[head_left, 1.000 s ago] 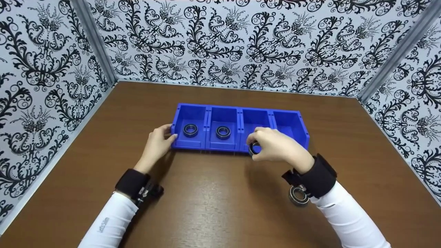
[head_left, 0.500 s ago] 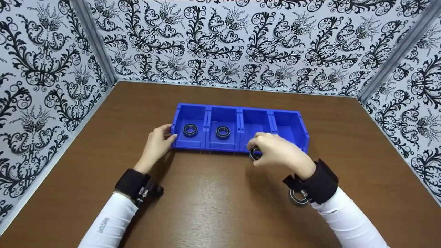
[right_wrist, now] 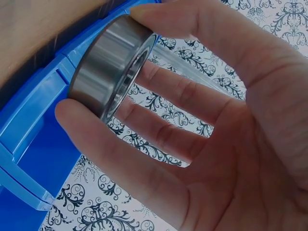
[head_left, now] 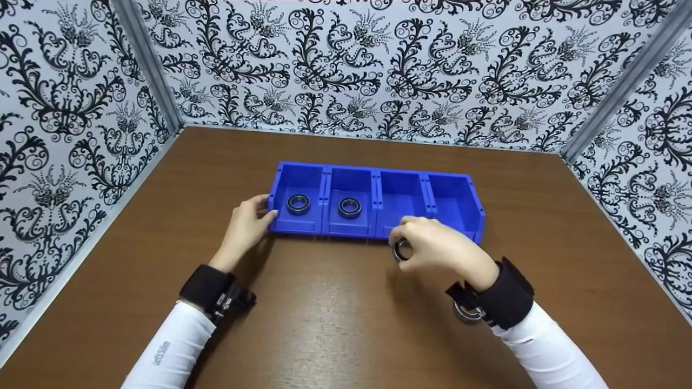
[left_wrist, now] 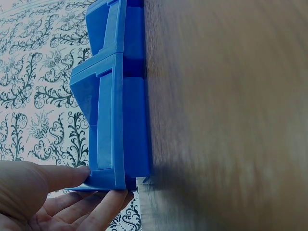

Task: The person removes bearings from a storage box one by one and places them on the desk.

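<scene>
One ring (right_wrist: 107, 60) pinched in the right hand (head_left: 435, 244), left hand (head_left: 246, 224) gripping the end of the tray (head_left: 401, 201).
Near the tray's front, an outer-wall pinch and steady tray should work best.

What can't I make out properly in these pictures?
Held bearing: head view, partly covered by the right hand.
Loose bearing: head view, partly covered by the black wrist band and its attachment.
Blue bin: left wrist view, far end cut off by the top edge; head view, part of its front is behind the right hand.
Any markings on the leftmost bearing: head view, too small to read.
</scene>
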The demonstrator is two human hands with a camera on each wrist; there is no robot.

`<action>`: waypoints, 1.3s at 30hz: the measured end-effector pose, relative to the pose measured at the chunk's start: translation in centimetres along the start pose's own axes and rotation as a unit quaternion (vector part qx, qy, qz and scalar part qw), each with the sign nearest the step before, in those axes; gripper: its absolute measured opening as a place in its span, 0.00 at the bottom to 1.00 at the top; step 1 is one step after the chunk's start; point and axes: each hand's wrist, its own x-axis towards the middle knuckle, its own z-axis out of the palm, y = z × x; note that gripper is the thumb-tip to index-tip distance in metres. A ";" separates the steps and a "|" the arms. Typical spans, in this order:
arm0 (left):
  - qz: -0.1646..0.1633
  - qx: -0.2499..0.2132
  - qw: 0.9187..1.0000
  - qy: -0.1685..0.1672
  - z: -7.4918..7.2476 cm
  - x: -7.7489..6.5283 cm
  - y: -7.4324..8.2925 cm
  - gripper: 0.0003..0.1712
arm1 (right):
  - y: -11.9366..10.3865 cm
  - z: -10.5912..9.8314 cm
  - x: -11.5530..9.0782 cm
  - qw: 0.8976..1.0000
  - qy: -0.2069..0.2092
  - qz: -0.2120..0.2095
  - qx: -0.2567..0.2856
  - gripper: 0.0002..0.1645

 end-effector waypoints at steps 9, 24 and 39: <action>0.000 0.009 1.000 -0.001 0.0 -0.1 -0.1 0.26 | -0.2 0.5 -0.6 1.000 -0.018 -0.004 -0.004 0.12; 0.002 0.010 1.000 0.000 0.0 0.0 -0.1 0.26 | -0.5 1.2 -1.5 0.999 -0.036 0.004 -0.001 0.12; 0.002 0.009 1.000 0.000 0.0 0.0 -0.1 0.27 | -0.7 1.8 -2.2 0.999 -0.039 -0.006 0.000 0.14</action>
